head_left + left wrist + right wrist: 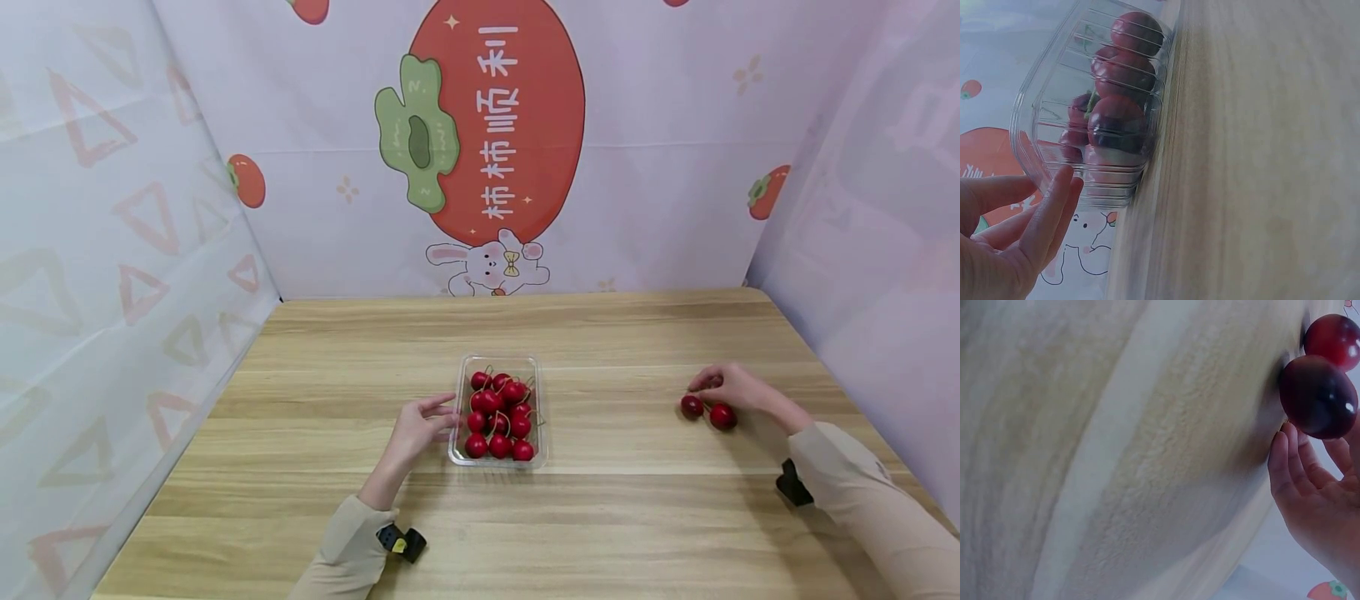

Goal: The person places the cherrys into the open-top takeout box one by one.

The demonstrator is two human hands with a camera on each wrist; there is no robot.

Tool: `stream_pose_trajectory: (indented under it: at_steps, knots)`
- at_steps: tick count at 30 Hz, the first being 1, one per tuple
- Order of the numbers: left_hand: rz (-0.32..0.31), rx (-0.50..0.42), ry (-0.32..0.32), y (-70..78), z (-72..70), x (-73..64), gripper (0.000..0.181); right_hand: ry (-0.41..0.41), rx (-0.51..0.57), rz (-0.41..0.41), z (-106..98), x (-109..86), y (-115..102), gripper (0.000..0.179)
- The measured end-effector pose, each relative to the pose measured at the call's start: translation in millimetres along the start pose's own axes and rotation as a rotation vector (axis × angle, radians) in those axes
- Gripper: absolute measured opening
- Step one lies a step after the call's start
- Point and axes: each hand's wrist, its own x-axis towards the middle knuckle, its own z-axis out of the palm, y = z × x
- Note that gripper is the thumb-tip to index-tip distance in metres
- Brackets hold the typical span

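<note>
A clear plastic tub (455, 454) stands mid-table, holding several red cherries (499, 446) with thin stems. My left hand (417, 425) is at its left side, fingers extended, fingertips against or very near the wall. The left wrist view shows these fingers (1054, 215) beside the tub's end, with the thumb near the rim. On the right of the table, two dark red cherries (723, 417) lie close together. Just behind them, my right hand (731, 390) has curled fingers and pinches at the stem of the left one (692, 407). A cherry (1319, 397) partly hides the thumb in the right wrist view.
The wooden table (337, 358) has light grain. Printed cloth (645, 208) hangs behind its far edge, and more cloth (112, 333) borders both sides. Dark wrist devices (412, 543) sit at both sleeve ends.
</note>
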Motion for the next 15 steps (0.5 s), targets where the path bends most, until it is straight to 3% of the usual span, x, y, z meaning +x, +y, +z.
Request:
stream_pose_trajectory:
  at_steps: [8,15]
  knots:
    - [-0.009,0.017,0.006,1.2,0.4,-1.1,0.039,-0.013,0.035,0.018,0.9,3.0,3.1,0.012]
    - [0.027,0.019,-0.016,-0.8,-1.7,-0.5,0.037,-0.019,0.017,0.035,0.6,3.3,1.7,0.011]
